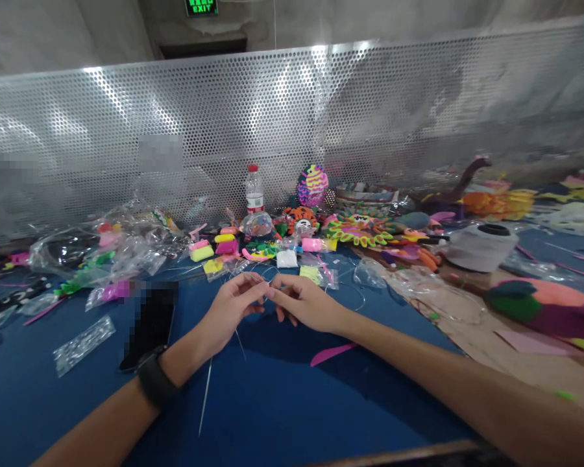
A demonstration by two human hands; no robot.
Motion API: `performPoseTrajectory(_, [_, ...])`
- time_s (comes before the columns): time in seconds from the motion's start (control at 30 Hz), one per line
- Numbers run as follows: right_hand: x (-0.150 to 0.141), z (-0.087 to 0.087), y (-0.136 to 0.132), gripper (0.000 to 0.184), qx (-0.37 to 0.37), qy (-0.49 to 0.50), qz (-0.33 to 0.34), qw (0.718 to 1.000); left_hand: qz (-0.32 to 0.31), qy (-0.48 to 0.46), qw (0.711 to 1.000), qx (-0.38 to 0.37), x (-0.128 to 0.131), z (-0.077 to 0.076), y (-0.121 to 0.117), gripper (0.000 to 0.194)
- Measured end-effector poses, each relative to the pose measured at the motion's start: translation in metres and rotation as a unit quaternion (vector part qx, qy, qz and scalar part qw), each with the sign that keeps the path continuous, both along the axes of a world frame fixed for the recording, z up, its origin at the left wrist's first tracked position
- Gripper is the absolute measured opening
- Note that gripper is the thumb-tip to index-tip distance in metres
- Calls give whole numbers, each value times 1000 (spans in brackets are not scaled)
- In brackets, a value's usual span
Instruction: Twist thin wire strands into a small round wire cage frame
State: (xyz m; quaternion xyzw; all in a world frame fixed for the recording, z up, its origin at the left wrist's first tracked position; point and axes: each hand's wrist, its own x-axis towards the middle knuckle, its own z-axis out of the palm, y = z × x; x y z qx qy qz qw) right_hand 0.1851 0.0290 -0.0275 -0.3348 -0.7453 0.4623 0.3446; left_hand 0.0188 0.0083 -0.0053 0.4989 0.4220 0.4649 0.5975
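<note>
Both forearms reach in from the near edge of the blue surface [282, 405]. Left hand [231, 312] and right hand [304, 303] meet at mid-frame, fingertips [265, 285] together. Each grip is closed, pinching a thin metal wire [205, 395] between them; the exact contact is small and hard to make out. One straight length of wire drops from the left hand across the blue surface. A fine loop [357, 295] curves off right of the right hand; cannot tell if it is the same strand.

Black wristband [156, 377] on left wrist. Just beside the left hand lies a black phone [150, 327], partly blurred. A magenta foam strip [331, 354] lies below the right hand, and a clear bag of beads [84, 345] lies farther left.

Beyond the hands: small white packet [287, 259], yellow packet [310, 274], bright modeling-clay blocks [202, 253], crumpled clear plastic bags [111, 250], plastic bottle [254, 191], upright patterned egg-shaped foam piece [313, 185]. To the right, a white spool [481, 246] sits near a large foam craft piece [540, 308]. A perforated metal panel [175, 130] runs along the back.
</note>
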Motion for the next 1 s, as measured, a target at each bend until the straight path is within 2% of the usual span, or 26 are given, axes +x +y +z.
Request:
performPoseTrajectory(0.23, [1,0,1,27,147,-106,-66,981,44,44,998,16,4,-1,1,27])
performPoseTrajectory(0.4, [-5,1,-4,17,190,-188,-127,955,105,77,990,52,7,-4,2,27])
performPoseTrajectory(0.6, [-10,0,-9,15,243,-244,-132,929,148,98,984,20,9,-4,0,22])
performPoseTrajectory(0.7, [-9,0,-8,19,226,-210,-120,944,121,85,989,11,6,-2,0,20])
performPoseTrajectory(0.8, [-5,2,-6,25,180,-119,-98,972,48,48,998,12,0,-1,4,26])
performPoseTrajectory(0.9, [-1,4,-3,27,119,-62,-72,988,-5,51,999,14,-7,-2,7,28])
performPoseTrajectory(1.0, [2,4,1,27,58,-23,-48,997,-17,48,998,23,-8,-3,8,23])
